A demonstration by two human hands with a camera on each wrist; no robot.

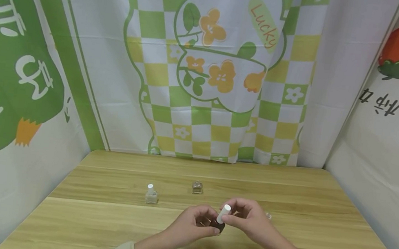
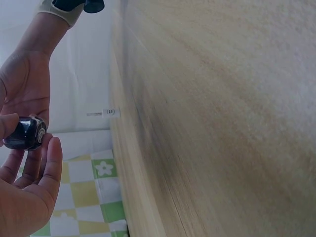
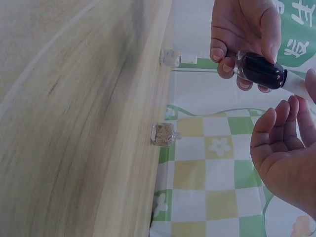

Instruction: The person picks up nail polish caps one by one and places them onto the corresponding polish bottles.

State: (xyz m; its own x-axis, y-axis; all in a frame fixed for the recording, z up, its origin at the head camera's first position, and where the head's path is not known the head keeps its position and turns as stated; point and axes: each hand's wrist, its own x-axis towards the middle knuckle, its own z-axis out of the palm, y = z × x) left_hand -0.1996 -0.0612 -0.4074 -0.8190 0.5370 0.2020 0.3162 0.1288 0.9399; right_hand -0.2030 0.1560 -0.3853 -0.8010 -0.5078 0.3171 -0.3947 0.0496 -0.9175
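Observation:
A dark nail polish bottle (image 1: pixel 216 225) with a white cap (image 1: pixel 225 213) is held between both hands, above the table's near half. My left hand (image 1: pixel 191 224) grips the glass body with thumb and fingers. On the other side, my right hand (image 1: pixel 253 221) pinches the tall cap between thumb and fingers. The bottle (image 3: pixel 259 69) appears nearly black in the right wrist view, its cap (image 3: pixel 296 84) sitting at the neck. From the left wrist camera, the round label on the base of the bottle (image 2: pixel 24 133) shows; its cap is hidden there.
A clear polish bottle (image 1: pixel 151 196) with a white cap stands on the wooden table (image 1: pixel 107 221) at left. Farther back is a small glittery, capless bottle (image 1: pixel 197 187). A small clear object (image 1: pixel 268 215) is partly hidden behind my right hand. Printed curtains (image 1: pixel 198 132) border the table.

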